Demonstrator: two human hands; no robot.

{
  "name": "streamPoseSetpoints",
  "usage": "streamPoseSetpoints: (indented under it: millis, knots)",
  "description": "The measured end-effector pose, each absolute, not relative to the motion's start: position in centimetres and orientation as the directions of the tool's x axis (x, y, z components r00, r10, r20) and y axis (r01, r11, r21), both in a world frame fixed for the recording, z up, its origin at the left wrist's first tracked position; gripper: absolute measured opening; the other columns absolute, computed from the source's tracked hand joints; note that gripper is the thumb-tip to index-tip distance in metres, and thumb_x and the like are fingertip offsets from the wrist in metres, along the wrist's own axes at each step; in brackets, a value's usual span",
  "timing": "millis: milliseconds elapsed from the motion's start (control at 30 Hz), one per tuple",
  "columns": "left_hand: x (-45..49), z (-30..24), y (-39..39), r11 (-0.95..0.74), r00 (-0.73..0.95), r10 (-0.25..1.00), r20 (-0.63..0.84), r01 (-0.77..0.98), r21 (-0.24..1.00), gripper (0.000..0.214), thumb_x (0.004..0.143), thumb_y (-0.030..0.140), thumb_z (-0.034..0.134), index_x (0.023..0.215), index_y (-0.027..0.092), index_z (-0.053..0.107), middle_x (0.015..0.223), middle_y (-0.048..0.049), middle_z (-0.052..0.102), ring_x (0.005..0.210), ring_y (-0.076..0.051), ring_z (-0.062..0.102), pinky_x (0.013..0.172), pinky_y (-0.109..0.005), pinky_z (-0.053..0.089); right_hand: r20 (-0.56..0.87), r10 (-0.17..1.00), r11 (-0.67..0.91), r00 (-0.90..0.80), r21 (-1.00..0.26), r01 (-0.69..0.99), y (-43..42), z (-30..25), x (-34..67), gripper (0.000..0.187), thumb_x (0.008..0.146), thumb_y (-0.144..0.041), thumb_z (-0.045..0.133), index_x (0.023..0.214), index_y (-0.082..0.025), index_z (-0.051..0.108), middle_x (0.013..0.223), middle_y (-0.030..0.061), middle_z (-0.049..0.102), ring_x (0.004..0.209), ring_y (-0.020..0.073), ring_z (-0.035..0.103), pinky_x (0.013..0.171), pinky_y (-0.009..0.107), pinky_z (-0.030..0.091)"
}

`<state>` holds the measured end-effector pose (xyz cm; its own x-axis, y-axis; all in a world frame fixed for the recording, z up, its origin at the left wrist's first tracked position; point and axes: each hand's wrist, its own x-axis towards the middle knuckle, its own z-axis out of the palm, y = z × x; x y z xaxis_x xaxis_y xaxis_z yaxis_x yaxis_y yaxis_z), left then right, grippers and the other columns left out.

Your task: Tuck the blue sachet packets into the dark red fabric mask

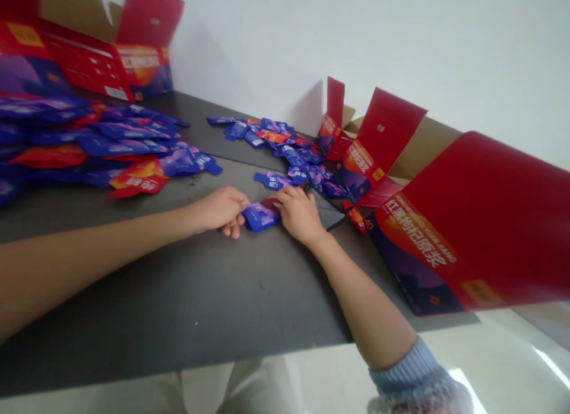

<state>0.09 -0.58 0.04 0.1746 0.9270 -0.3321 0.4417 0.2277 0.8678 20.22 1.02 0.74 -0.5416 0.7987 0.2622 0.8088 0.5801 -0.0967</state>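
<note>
The left hand [218,211] and right hand [298,215], fingers curled, grasp a glossy blue-purple foil sachet [261,217] between them, over a dark grey tabletop [178,295]; a loose heap of matching sachets [303,158] lies just beyond the right hand.

White wall [401,46], dark table [191,307], pale floor [503,366]

Blue foil sachet [261,216] between left hand [218,211] and right hand [299,215]

Sachet [262,217] blue-purple; carton [463,224] red, orange band; cuff [401,372] pale blue.
</note>
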Motion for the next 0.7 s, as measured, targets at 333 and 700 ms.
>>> streamPoseSetpoints:
  millis: [333, 700]
  knots:
    - [0.0, -0.2, -0.6, 0.216, 0.178, 0.931, -0.319, 0.436, 0.873, 0.018, 0.091, 0.009, 0.04, 0.081, 0.015, 0.053, 0.055, 0.0017, 0.054, 0.037, -0.012, 0.059, 0.032, -0.02, 0.035, 0.294, 0.901, 0.354, -0.319, -0.072, 0.932, 2.5, 0.1, 21.5, 0.028, 0.099, -0.024, 0.044, 0.114, -0.024, 0.068, 0.121, 0.0099, 0.065, 0.115, 0.0296, 0.051, 0.092, 0.049, 0.04]
    - [0.1, -0.1, 0.5, 0.277, 0.206, 0.891, -0.404, 0.459, 0.844, 0.025, 0.096, 0.02, 0.039, 0.078, 0.015, 0.055, 0.049, -0.0017, 0.057, 0.04, -0.017, 0.062, 0.037, -0.022, 0.04, 0.302, 0.834, 0.521, -0.462, -0.155, 0.84, -0.9, 0.4, 17.9, 0.031, 0.1, -0.02, 0.04, 0.111, -0.024, 0.068, 0.123, 0.0081, 0.067, 0.114, 0.0272, 0.053, 0.092, 0.045, 0.034]
